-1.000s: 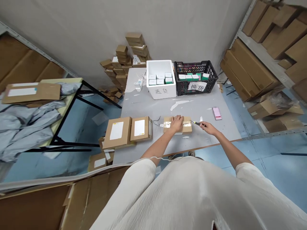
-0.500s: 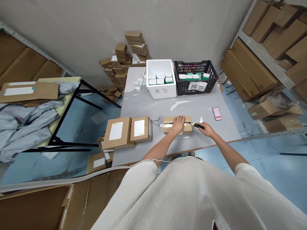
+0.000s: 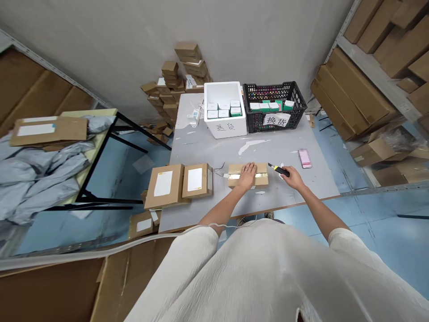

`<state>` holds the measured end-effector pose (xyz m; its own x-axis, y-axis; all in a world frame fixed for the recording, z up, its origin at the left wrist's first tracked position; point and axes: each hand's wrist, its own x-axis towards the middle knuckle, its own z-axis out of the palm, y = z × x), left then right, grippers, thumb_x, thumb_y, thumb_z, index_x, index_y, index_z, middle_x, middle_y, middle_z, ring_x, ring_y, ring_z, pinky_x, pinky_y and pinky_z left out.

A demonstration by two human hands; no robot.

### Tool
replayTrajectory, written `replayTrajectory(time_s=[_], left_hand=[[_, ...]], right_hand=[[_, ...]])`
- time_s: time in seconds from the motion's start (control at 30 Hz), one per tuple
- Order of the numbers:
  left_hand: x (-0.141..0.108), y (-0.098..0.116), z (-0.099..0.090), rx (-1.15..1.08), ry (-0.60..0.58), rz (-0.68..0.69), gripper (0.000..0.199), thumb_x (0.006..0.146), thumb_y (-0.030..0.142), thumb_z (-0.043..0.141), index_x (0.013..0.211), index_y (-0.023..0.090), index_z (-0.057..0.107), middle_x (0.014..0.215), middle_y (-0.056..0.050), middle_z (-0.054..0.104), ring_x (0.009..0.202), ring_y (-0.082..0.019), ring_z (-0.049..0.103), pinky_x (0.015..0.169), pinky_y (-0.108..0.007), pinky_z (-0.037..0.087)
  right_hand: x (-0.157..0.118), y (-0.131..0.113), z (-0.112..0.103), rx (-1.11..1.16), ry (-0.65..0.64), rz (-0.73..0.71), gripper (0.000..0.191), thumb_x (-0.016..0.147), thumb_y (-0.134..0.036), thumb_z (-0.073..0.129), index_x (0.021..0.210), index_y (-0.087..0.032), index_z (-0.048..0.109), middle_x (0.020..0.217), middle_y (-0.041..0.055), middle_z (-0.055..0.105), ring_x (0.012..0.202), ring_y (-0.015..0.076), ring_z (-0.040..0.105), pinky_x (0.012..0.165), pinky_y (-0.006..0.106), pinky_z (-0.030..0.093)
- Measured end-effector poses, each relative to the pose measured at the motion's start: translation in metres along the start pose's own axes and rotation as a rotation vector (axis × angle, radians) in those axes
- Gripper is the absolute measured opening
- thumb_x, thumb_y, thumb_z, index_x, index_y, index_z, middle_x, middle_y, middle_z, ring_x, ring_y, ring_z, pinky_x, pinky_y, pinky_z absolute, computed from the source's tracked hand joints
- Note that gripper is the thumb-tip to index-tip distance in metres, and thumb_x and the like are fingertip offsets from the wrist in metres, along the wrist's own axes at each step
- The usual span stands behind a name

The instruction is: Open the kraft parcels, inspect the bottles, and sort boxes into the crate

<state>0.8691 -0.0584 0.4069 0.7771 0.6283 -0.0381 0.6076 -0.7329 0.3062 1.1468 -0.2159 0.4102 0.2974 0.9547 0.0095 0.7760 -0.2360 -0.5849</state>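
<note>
My left hand [image 3: 247,176] lies flat on top of a small cardboard box [image 3: 262,180], its fingers stretched out over the cardboard. A strip of shiny tape runs along the box's middle. In my right hand [image 3: 293,177] is a black and yellow utility knife [image 3: 278,169], with the fingers wrapped round its handle. The blade points left and stands just off the box's right end. Two closed cardboard boxes with white labels, a larger one [image 3: 151,199] and a smaller one [image 3: 207,180], sit to the left on the table.
On the grey table [image 3: 214,152], a white foam box [image 3: 231,129] and a black crate [image 3: 291,121] hold small white-and-green boxes. A pink phone-like item [image 3: 304,158] lies at the right. Stacked cartons [image 3: 170,69] stand behind, and a side table [image 3: 103,129] is at the left.
My right hand has drawn the knife rightward, and its blade has come away from the box. My left hand stays on the box.
</note>
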Motion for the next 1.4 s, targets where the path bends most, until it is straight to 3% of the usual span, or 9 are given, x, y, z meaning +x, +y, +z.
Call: replayTrajectory(time_s=[0.3, 0.57, 0.67, 0.8, 1.0, 1.13, 1.27, 1.4], left_hand=[[-0.018, -0.001, 0.005, -0.044, 0.007, -0.068, 0.061, 0.107, 0.04, 0.047, 0.165, 0.022, 0.043, 0.18, -0.016, 0.031, 0.17, -0.032, 0.018, 0.136, -0.062, 0.014], [-0.062, -0.014, 0.008, 0.01, 0.059, -0.255, 0.075, 0.103, 0.057, 0.055, 0.169, 0.026, 0.038, 0.181, -0.018, 0.027, 0.171, -0.034, 0.013, 0.136, -0.061, 0.008], [-0.071, -0.017, 0.01, -0.012, 0.075, -0.343, 0.086, 0.098, 0.063, 0.063, 0.171, 0.023, 0.037, 0.181, -0.021, 0.023, 0.17, -0.04, 0.012, 0.135, -0.065, 0.008], [-0.078, -0.019, 0.018, -0.076, 0.144, -0.447, 0.099, 0.09, 0.067, 0.074, 0.17, 0.02, 0.039, 0.181, -0.024, 0.017, 0.169, -0.049, 0.01, 0.133, -0.069, 0.015], [-0.081, -0.027, 0.022, -0.261, 0.191, -0.507, 0.098, 0.09, 0.068, 0.075, 0.169, 0.022, 0.039, 0.178, -0.023, 0.02, 0.163, -0.047, 0.03, 0.126, -0.06, 0.038], [-0.078, -0.029, 0.018, -0.295, 0.168, -0.517, 0.094, 0.089, 0.067, 0.077, 0.165, 0.022, 0.044, 0.173, -0.023, 0.028, 0.155, -0.049, 0.039, 0.121, -0.061, 0.044], [-0.074, -0.023, 0.013, -0.315, 0.152, -0.492, 0.085, 0.087, 0.059, 0.081, 0.16, 0.025, 0.051, 0.167, -0.02, 0.035, 0.144, -0.048, 0.05, 0.112, -0.057, 0.052], [-0.077, -0.02, 0.011, -0.377, 0.144, -0.442, 0.063, 0.098, 0.047, 0.066, 0.157, 0.028, 0.054, 0.163, -0.017, 0.041, 0.129, -0.041, 0.06, 0.104, -0.054, 0.057]], right_hand=[[0.006, 0.013, 0.017, 0.107, 0.028, 0.127, 0.04, 0.093, -0.039, 0.065, 0.13, -0.024, 0.071, 0.127, 0.0121, 0.072, 0.119, 0.0324, 0.067, 0.104, 0.046, 0.055], [0.01, 0.067, 0.04, 0.01, 0.072, 0.403, 0.033, 0.087, -0.042, 0.069, 0.114, -0.024, 0.073, 0.115, 0.0159, 0.072, 0.119, 0.0368, 0.067, 0.096, 0.044, 0.056], [0.016, 0.081, 0.052, -0.045, -0.003, 0.537, 0.036, 0.086, -0.04, 0.071, 0.116, -0.022, 0.072, 0.12, 0.0179, 0.071, 0.12, 0.0372, 0.067, 0.095, 0.044, 0.056], [0.024, 0.093, 0.065, -0.118, -0.126, 0.612, 0.041, 0.087, -0.037, 0.071, 0.124, -0.019, 0.069, 0.13, 0.0192, 0.069, 0.121, 0.0352, 0.067, 0.096, 0.041, 0.054], [0.021, 0.107, 0.075, -0.148, -0.145, 0.512, 0.044, 0.089, -0.041, 0.07, 0.126, -0.018, 0.067, 0.131, 0.0218, 0.066, 0.125, 0.0382, 0.061, 0.102, 0.046, 0.05], [0.024, 0.092, 0.077, -0.007, -0.021, 0.361, 0.049, 0.094, -0.052, 0.061, 0.129, -0.018, 0.067, 0.132, 0.0205, 0.065, 0.125, 0.0364, 0.059, 0.106, 0.048, 0.048], [0.036, 0.049, 0.077, 0.311, 0.013, 0.155, 0.055, 0.1, -0.062, 0.049, 0.126, -0.019, 0.072, 0.129, 0.0177, 0.071, 0.113, 0.0316, 0.066, 0.105, 0.046, 0.053], [0.038, 0.005, 0.07, 0.448, 0.006, 0.18, 0.055, 0.098, -0.063, 0.049, 0.126, -0.023, 0.074, 0.131, 0.0129, 0.075, 0.108, 0.0283, 0.072, 0.106, 0.046, 0.055]])
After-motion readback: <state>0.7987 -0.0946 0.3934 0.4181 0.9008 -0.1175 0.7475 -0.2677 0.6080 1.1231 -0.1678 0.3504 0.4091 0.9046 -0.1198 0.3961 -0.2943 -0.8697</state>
